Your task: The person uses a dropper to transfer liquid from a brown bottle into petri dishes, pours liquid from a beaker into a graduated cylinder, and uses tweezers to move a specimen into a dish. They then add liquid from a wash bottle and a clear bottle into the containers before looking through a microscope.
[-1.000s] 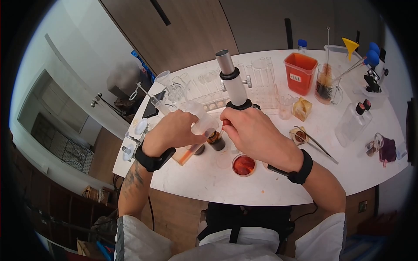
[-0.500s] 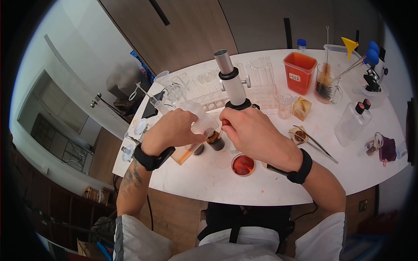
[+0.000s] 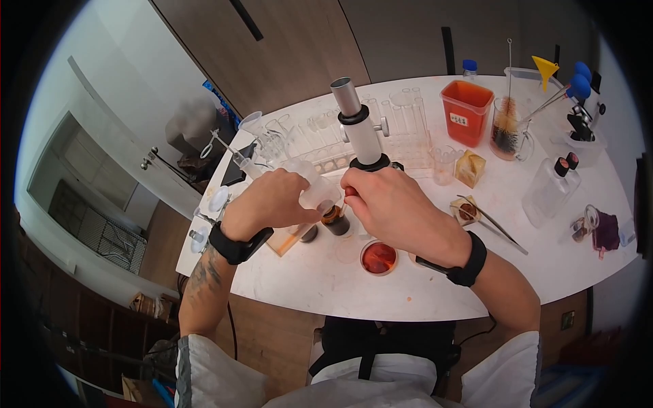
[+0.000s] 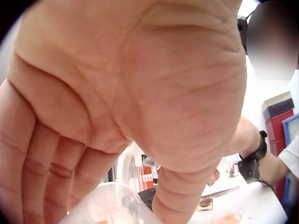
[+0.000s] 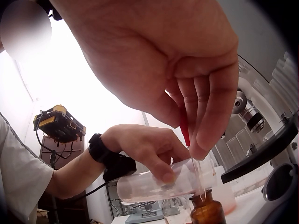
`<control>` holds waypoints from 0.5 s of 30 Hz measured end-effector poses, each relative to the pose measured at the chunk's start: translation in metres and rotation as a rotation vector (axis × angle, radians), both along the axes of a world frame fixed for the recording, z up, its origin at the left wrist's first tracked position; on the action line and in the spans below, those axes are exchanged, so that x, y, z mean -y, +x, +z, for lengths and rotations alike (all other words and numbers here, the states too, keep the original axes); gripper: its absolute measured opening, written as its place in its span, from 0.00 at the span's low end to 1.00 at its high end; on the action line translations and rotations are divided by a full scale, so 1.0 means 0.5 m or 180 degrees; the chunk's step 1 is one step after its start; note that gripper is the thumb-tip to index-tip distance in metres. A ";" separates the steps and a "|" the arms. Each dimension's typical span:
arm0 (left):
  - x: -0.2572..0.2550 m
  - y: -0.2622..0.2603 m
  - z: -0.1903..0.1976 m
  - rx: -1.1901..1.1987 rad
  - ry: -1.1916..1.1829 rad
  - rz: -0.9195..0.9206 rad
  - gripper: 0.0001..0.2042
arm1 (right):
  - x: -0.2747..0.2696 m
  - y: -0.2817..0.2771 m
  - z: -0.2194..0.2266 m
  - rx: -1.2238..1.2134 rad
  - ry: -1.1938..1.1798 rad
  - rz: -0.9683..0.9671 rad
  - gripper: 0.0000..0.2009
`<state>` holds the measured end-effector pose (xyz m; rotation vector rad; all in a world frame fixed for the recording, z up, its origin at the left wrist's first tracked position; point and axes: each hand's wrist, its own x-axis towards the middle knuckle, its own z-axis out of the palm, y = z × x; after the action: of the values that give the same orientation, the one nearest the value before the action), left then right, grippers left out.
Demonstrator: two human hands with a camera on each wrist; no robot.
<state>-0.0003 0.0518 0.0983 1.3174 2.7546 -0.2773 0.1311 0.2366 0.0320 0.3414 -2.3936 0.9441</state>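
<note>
Tilted sideways, a translucent plastic container [image 3: 313,194] is gripped between the thumb and fingers of my left hand [image 3: 262,204]. In the right wrist view its mouth lies at the neck of a brown glass bottle [image 5: 207,212] standing on the table. My right hand [image 5: 163,60] pinches the red end [image 5: 185,128] of a thin clear glass rod or dropper, whose lower end reaches the bottle's neck beside the container's mouth. The left wrist view has the left palm [image 4: 135,88] above the container [image 4: 112,207]. How much either vessel holds, I cannot tell.
A microscope [image 3: 369,139] stands just beyond the hands, before racks of glass tubes [image 3: 408,146]. A dish of red liquid [image 3: 379,258] sits nearer the front edge. Tweezers [image 3: 502,234], an orange tub [image 3: 466,115] and clear bottles [image 3: 549,194] are on the right.
</note>
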 end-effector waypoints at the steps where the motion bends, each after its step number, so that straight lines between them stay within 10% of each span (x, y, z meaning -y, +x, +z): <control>1: 0.000 -0.002 -0.001 0.0020 -0.0004 -0.0017 0.29 | -0.001 -0.001 -0.001 0.0008 -0.0001 -0.0002 0.06; 15: 0.001 -0.004 -0.004 -0.0008 0.0022 -0.0022 0.29 | -0.001 0.000 0.002 0.0023 0.0018 -0.0009 0.07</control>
<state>-0.0021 0.0513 0.0963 1.3293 2.7559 -0.2704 0.1313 0.2371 0.0331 0.3372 -2.4030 0.9391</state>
